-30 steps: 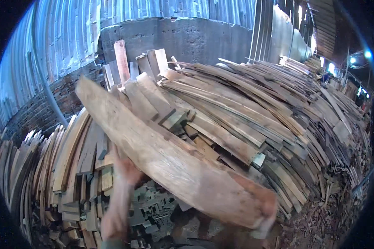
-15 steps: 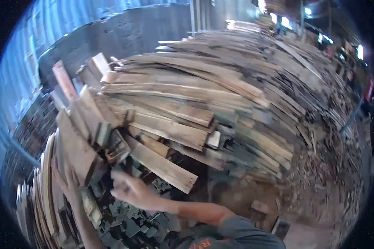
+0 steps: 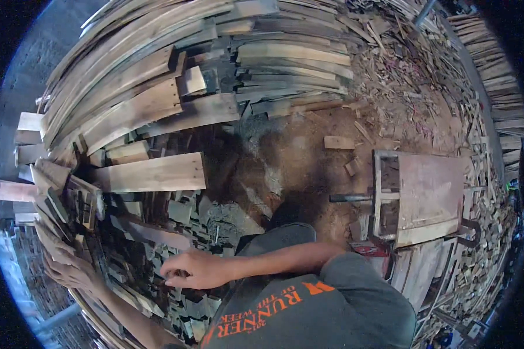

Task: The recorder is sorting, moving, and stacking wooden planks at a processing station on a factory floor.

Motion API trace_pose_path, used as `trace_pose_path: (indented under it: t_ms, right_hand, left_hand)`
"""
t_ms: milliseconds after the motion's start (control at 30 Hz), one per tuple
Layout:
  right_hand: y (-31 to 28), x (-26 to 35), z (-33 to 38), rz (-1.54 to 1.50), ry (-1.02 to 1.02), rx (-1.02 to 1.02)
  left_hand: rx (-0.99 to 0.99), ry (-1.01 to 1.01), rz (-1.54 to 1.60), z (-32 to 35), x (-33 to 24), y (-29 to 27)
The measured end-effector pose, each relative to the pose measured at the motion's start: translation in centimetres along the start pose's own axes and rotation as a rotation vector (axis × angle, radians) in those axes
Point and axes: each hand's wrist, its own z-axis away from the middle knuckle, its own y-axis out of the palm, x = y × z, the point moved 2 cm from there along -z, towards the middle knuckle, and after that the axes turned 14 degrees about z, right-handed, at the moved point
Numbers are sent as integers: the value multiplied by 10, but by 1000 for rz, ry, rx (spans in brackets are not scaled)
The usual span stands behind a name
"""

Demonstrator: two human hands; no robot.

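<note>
- The right hand (image 3: pixel 192 270) is laid low on a heap of small dark wood offcuts (image 3: pixel 157 279), fingers bent and spread over the pieces; whether a piece is actually pinched cannot be told, since the fingertips are lost among the scraps.
- The left hand (image 3: pixel 70 269) is pressed flat, fingers open, against the leaning boards (image 3: pixel 52 230) at the left edge of the heap; nothing is seen gripped in it.
- The offcuts are judged stiff, light singly, rough and splintery; they are best taken across the short faces, not by a ragged end.
- The long pale plank (image 3: pixel 151 173) above them is judged heavier; it would be held near its middle for balance.
- The big stack of planks (image 3: pixel 215 64) behind looks loosely laid, so shifting is thought possible.
- Hidden or unclear: the ground under the heap; the lower left, bent by the lens; the table-like metal frame (image 3: pixel 416 195) at the right, whose purpose cannot be made out.
</note>
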Motion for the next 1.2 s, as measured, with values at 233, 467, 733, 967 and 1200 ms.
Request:
trace_pose_path:
  t_ms: [233, 467, 733, 967, 1200]
  right_hand:
    - [-17, 13, 14, 30, -75, -186]
    - [-98, 26, 8, 276, -204, -421]
    - [-287, 47, -7, 452, -275, -753]
    - [-549, 52, 19, 274, -552, -1378]
    - [-753, 37, 38, 184, -263, -1354]
  left_hand:
    - [33, -280, 207, 37, 89, 34]
    - [118, -574, 451, 6, 28, 15]
    - [92, -300, 656, -115, -85, -7]
    - [114, -117, 881, -248, -269, 38]
    - [369, -161, 1202, -399, -462, 146]
